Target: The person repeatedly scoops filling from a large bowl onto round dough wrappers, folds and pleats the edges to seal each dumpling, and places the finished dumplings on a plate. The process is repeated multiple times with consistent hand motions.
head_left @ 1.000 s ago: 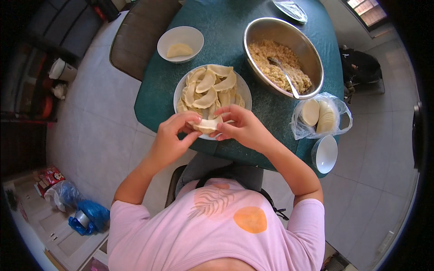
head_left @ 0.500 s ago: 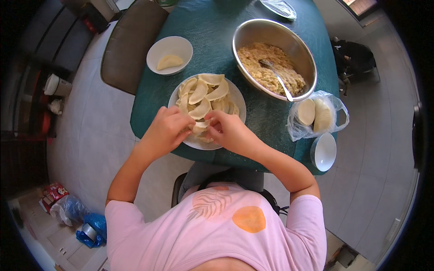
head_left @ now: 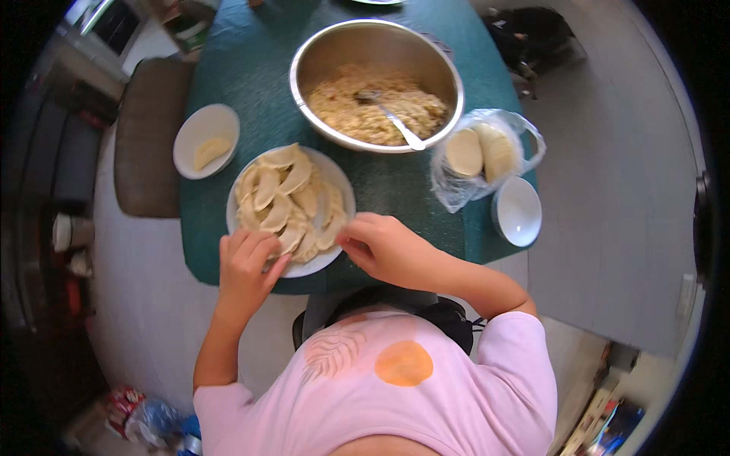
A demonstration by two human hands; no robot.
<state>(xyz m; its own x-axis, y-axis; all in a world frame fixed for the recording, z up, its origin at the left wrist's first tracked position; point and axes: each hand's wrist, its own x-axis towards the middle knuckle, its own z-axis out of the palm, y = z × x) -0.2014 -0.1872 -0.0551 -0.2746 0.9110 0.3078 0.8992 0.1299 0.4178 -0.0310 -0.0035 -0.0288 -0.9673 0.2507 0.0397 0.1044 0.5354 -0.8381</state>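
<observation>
Dumpling-making station, one person, two bare hands, on a green-covered surface. Item: white plate, near the person, heaped with pale folded dumplings, some overlapping. Item: left hand, at the plate's near left edge, fingers bent, thumb a little apart from the forefinger, tips beside the lowest dumplings; whether it pinches one cannot be told. Item: right hand, just beside the plate's right rim, fingers curled inward, nothing visible in it, though blur and angle leave its grip uncertain. Item: large steel bowl, beyond the plate, with a minced filling and a metal spoon leaning to the rim. Item: clear plastic bag, right, around round wrappers. Item: small white bowl, just beside the bag. Item: white bowl, left, with a single half-moon piece. Step in hand, by judgement: placing a folded dumpling among the others. Next move, by judgement: calls for both hands clear of the heap without dragging it, then a fresh wrapper taken singly.
</observation>
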